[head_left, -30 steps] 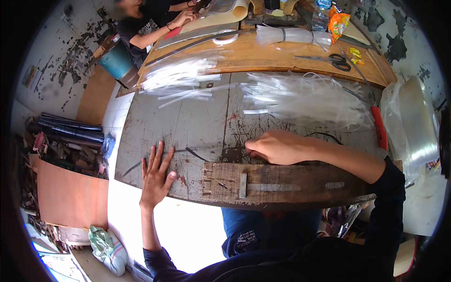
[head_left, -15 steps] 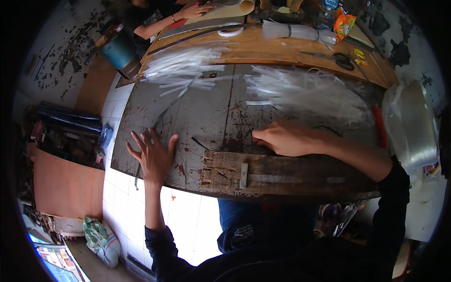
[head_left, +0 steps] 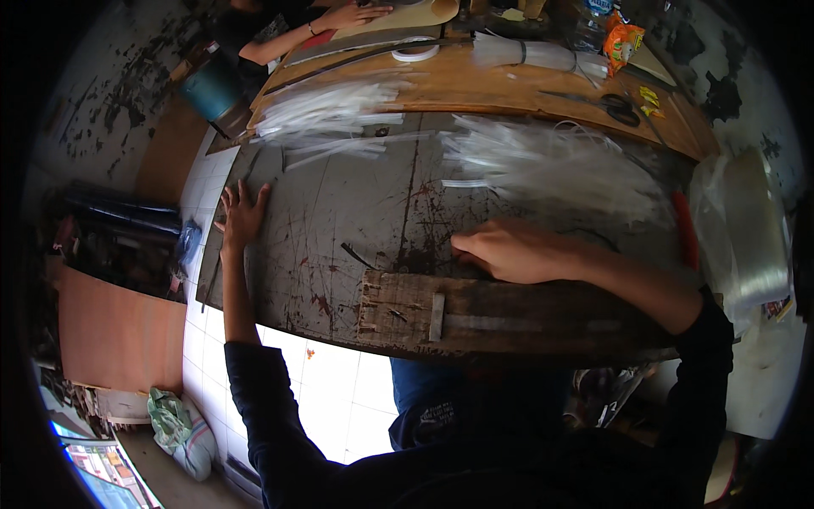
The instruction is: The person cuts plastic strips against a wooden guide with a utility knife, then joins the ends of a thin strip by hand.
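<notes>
My left hand (head_left: 243,216) is open, fingers spread, over the left edge of the scratched grey tabletop (head_left: 339,208). My right hand (head_left: 502,251) is closed, knuckles up, just beyond the worn wooden board (head_left: 526,316); what its fingers hold, if anything, is hidden. A small pale block (head_left: 437,317) sits on that board near its left end. Left of my right hand, a short black strip (head_left: 356,254) lies by the board's corner. Beyond my hands are two loose piles of translucent strips, a left pile (head_left: 331,114) and a larger right pile (head_left: 551,170).
A wooden table (head_left: 475,89) adjoins the far side, bearing scissors (head_left: 619,109), a white tape roll (head_left: 415,51) and a tied strip bundle (head_left: 534,55). Another person's hand (head_left: 352,14) rests at the far left. A red object (head_left: 685,229) and clear plastic roll (head_left: 746,229) are at right.
My left hand has moved away from me and leftward, to the tabletop's left edge, with fingers still spread. My right hand stays closed in nearly the same place.
</notes>
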The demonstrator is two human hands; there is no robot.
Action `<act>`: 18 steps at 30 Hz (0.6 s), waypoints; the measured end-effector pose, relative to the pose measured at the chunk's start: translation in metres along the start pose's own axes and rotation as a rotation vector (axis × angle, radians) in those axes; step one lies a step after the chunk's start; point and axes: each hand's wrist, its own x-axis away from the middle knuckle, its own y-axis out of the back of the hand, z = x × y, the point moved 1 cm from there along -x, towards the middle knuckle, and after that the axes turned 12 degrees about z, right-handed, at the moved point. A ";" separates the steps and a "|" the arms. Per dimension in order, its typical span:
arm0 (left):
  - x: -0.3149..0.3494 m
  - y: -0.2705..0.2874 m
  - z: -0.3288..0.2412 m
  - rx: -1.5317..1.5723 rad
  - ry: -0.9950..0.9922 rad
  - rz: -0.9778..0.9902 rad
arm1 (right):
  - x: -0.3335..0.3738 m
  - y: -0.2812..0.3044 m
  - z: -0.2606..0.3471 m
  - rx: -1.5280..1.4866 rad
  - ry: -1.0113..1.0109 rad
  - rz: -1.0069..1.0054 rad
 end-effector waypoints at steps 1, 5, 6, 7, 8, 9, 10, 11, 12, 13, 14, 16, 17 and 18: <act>-0.002 -0.001 0.000 0.011 -0.023 -0.014 | 0.000 0.000 0.000 0.000 0.000 0.003; 0.011 -0.002 0.004 0.030 0.058 -0.099 | -0.002 0.013 0.020 -0.002 -0.124 0.145; 0.020 -0.001 0.003 0.028 0.064 -0.101 | -0.004 0.016 0.024 0.005 -0.196 0.218; 0.030 0.002 -0.008 -0.039 -0.013 -0.199 | -0.005 0.017 0.023 0.006 -0.203 0.218; 0.043 0.004 -0.016 -0.106 -0.087 -0.298 | -0.007 0.018 0.023 -0.008 -0.140 0.147; 0.064 0.011 -0.038 0.124 -0.315 -0.247 | -0.006 0.021 0.022 -0.020 -0.084 0.070; 0.091 0.017 -0.064 0.356 -0.544 -0.185 | -0.007 0.024 0.018 -0.024 -0.098 0.065; 0.121 0.024 -0.094 0.485 -0.776 -0.060 | -0.008 0.029 0.018 -0.016 -0.042 0.002; 0.144 0.023 -0.104 0.449 -0.988 -0.035 | -0.015 0.034 0.022 -0.008 0.040 -0.054; 0.167 0.029 -0.111 0.362 -1.062 0.002 | -0.021 0.043 0.031 -0.006 0.051 -0.054; 0.183 0.031 -0.113 0.279 -1.135 0.048 | -0.029 0.051 0.038 -0.103 0.055 0.003; 0.198 0.031 -0.108 0.401 -1.015 0.179 | -0.042 0.063 0.042 -0.199 0.049 0.052; 0.199 0.029 -0.107 0.518 -0.891 0.310 | -0.047 0.070 0.039 -0.185 0.086 0.012; 0.198 0.026 -0.105 0.474 -1.033 0.214 | -0.052 0.077 0.040 -0.167 0.132 -0.028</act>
